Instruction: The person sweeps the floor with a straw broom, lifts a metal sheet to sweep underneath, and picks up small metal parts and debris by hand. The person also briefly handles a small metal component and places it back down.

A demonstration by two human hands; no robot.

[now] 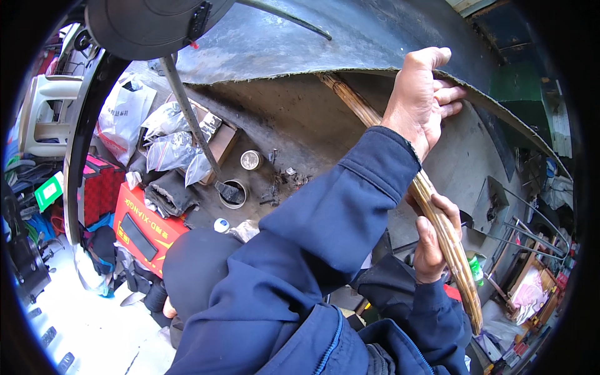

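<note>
Well, one of two cans (251, 160) has a black thing (231, 194) inside. The left hand (417, 103) pinches one sheet (275, 40); the right hand (430, 247) has fingers round one stick (458, 269), slanting up to the sheet.

Furnished at far left with a white plastic stool (32, 117). Glaringly bright over pale floor (94, 328) at lower left, dimmer toward a dark green panel (517, 82) at upper right.
</note>
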